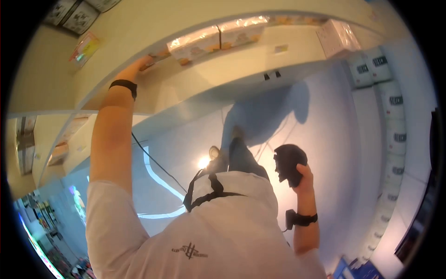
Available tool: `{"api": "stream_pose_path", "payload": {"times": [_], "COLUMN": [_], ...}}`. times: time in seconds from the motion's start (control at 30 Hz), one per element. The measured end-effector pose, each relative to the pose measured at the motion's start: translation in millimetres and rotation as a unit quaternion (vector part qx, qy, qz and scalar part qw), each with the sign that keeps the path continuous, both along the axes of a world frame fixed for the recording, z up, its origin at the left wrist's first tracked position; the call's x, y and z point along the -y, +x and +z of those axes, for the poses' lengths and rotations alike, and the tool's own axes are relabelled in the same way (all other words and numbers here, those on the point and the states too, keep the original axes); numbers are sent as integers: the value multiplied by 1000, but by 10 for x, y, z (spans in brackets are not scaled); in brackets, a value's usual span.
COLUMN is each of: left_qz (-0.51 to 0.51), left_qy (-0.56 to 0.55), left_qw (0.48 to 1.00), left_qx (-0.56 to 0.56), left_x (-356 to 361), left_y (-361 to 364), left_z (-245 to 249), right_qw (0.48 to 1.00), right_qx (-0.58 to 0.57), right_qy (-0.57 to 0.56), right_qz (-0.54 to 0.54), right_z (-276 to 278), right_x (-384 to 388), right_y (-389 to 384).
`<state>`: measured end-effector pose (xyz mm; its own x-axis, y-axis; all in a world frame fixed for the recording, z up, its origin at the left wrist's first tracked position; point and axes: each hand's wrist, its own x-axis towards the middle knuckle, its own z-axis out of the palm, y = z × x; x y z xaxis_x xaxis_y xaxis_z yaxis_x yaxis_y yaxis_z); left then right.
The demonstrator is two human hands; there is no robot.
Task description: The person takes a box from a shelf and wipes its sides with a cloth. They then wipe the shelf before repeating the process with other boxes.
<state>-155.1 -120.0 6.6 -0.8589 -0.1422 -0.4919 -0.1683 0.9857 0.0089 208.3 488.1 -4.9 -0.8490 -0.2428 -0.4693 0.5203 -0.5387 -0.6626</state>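
Observation:
My left hand (145, 61) reaches into a pale shelf (209, 74) at the upper left, beside the left end of a row of wrapped packs (194, 45). Its fingers are blurred and partly hidden, so their grip cannot be made out. At the right, my right hand (304, 179) is closed on a black object (290, 163) with a rounded outline and a jagged left edge. That hand is held away from the shelf, above the floor. Both wrists wear black bands.
A pink-and-white pack (338, 38) stands farther right on the shelf. White packages with black labels (396, 137) line the right side. A dark cable (158, 162) crosses the lower left. Several dark boxes (80, 17) sit at the top left.

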Motion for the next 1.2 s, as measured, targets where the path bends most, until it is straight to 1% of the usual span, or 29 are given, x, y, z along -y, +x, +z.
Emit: {"api": "stream_pose_path", "payload": {"times": [0.07, 0.1, 0.13, 0.17, 0.2, 0.27, 0.3, 0.37, 0.43, 0.47, 0.5, 0.53, 0.57, 0.6, 0.63, 0.67, 0.7, 0.73, 0.83, 0.97, 1.03, 1.1, 1.13, 1.17, 1.2], "left_qz": [3, -4, -45, -86, -91, 3, -1, 42, 43, 44, 47, 14, -18, -14, -33, -51, -61, -66, -76, -81, -74, -72, -175, -273, -278], "left_qy": [28, 27, -58, -141, -142, -50, -50, -26, -20, -16, -16, -40, -64, -63, -102, -141, -153, -150, -130, -90, -58, -45, -101, -154, -152], "left_qw": [999, 999, 997, 984, 984, 986, 986, 987, 989, 991, 990, 989, 986, 985, 981, 976, 972, 970, 967, 961, 959, 957, 920, 867, 865], "left_qx": [28, 29, -15, -60, -62, -157, -159, -150, -140, -127, -130, -144, -156, -158, -159, -159, -166, -178, -208, -247, -268, -278, -335, -387, -389], "left_x": [229, 10, -373, -601, -592, -579, -603, -634, -617, -595, -612, -643, -680, -807, -958, -1039, -1051, -1062, -1087, -1163, -1173, -1169, -1160, -1166, -1247], "left_y": [-143, -21, 239, 388, 399, 422, 440, 514, 518, 528, 572, 604, 632, 683, 764, 859, 897, 950, 1057, 1253, 1437, 1683, 1884, 2055, 2151], "left_z": [-155, -30, 204, 350, 336, 314, 348, 420, 457, 480, 536, 582, 619, 748, 969, 1093, 1154, 1190, 1247, 1207, 1124, 1070, 1066, 1066, 1127], "right_qw": [1000, 1000, 999, 999, 999, 999, 999, 999, 997, 997, 998, 998, 998, 998, 998, 998, 997, 996, 997, 997, 994, 994, 995, 995, 996], "right_qx": [0, -1, -5, -9, -10, -13, -13, -14, -23, -26, -30, -33, -35, -41, -47, -49, -66, -83, -78, -71, -68, -63, -57, -58, -54], "right_qy": [-7, 1, 9, 8, 9, 9, 11, 12, -59, -58, -24, 11, 11, 17, 23, 24, 24, 24, 20, 14, -83, -83, -83, -82, -76], "right_qz": [-13, -30, -46, -52, -46, -46, -48, -49, -51, -49, -52, -55, -52, -47, -40, -35, -21, -8, 0, 3, 33, 30, 22, 18, 17], "right_z": [65, 17, -30, -46, -46, -45, -25, -3, 19, 29, 48, 64, 62, 22, 15, 29, 44, 55, 63, 100, 116, 121, 122, 141, 180], "right_x": [58, 63, 64, 52, 44, 58, 75, 97, 127, 154, 207, 247, 259, 244, 248, 264, 285, 310, 365, 431, 421, 447, 467, 484, 504], "right_y": [55, 122, 160, 177, 208, 280, 294, 323, 318, 310, 298, 293, 291, 271, 249, 227, 206, 191, 173, 151, 144, 152, 183, 210, 236]}}
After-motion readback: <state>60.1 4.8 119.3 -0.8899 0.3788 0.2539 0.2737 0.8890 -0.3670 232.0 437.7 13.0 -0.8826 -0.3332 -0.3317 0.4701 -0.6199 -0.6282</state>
